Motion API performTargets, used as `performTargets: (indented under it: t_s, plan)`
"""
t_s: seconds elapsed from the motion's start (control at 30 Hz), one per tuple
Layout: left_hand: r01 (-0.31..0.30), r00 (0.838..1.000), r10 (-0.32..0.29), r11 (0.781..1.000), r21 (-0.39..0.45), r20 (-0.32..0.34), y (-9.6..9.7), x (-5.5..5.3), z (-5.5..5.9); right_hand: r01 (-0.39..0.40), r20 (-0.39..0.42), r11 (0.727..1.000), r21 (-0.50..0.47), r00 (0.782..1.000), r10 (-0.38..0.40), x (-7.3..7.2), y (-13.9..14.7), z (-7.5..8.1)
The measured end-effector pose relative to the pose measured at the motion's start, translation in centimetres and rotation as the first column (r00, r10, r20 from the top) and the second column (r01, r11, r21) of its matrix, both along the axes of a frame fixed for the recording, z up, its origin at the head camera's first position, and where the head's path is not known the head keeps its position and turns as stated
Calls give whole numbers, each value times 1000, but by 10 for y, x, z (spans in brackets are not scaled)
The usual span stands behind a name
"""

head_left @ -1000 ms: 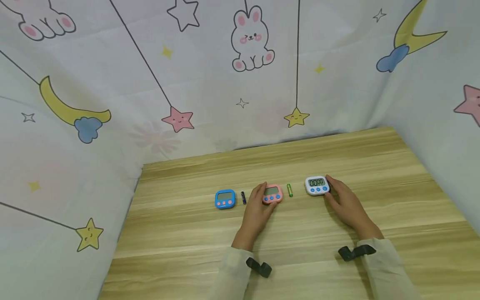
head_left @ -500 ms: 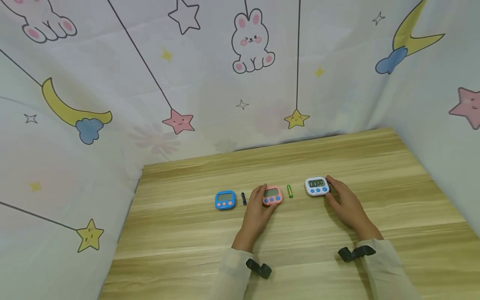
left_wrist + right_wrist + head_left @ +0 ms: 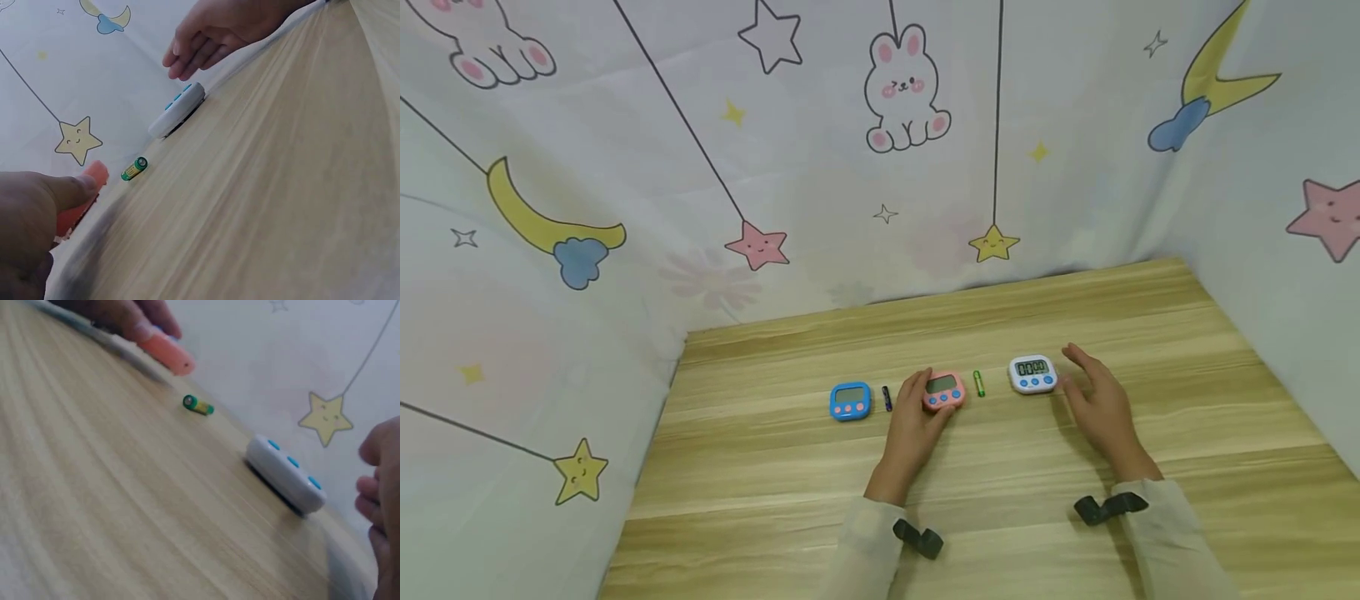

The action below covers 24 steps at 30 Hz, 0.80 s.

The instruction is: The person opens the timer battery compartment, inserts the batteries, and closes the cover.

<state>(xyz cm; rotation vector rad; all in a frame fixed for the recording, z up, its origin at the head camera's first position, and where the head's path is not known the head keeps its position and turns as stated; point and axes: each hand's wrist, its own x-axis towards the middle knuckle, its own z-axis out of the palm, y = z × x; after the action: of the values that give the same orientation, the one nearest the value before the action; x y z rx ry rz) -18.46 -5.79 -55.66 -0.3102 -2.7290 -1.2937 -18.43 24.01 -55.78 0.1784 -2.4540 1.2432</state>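
Note:
A pink digital timer (image 3: 943, 392) with blue buttons is held between the thumb and fingers of my left hand (image 3: 912, 423). In the left wrist view the thumb lies against the pink timer's edge. My right hand (image 3: 1102, 412) is just right of a white timer (image 3: 1033, 375), fingers apart from it and holding nothing. The white timer lies on the table, its display showing zeros. Between the two timers lies a green battery (image 3: 979, 383). Left of my left hand are a dark battery (image 3: 887, 398) and a blue timer (image 3: 850, 402) with pink buttons.
The wood-grain table (image 3: 1000, 517) meets a white printed cloth (image 3: 820, 150) along its back, left and right sides. A black wrist-camera mount sits on each sleeve.
My right hand has let go of the white timer and drawn slightly to the right. The left hand keeps its grip on the pink timer. The head view has tilted slightly.

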Motion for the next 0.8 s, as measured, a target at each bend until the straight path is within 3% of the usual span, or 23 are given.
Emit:
performTargets:
  t_s: [0.17,0.33,0.43,0.6,0.67,0.8]
  plan:
    - [-31,996,35,998,53,-79,1,0,4,11,-114,997,-74,993,-19,2,-9,5]
    - [-35,988,50,994,104,-147,3,-1,4,-79,-236,987,-136,971,45,2,-21,7]
    - [-9,982,33,992,128,-188,3,-1,4,-169,-273,957,-235,957,102,4,-33,8]
    - [45,969,-10,990,134,-248,5,0,3,-291,-230,856,-426,951,209,13,-65,27]
    - [54,963,-16,989,136,-268,5,0,4,-308,-182,835,-456,951,252,16,-79,35]
    - [58,950,-13,989,135,-311,4,1,5,-327,-95,819,-472,942,321,20,-105,42]
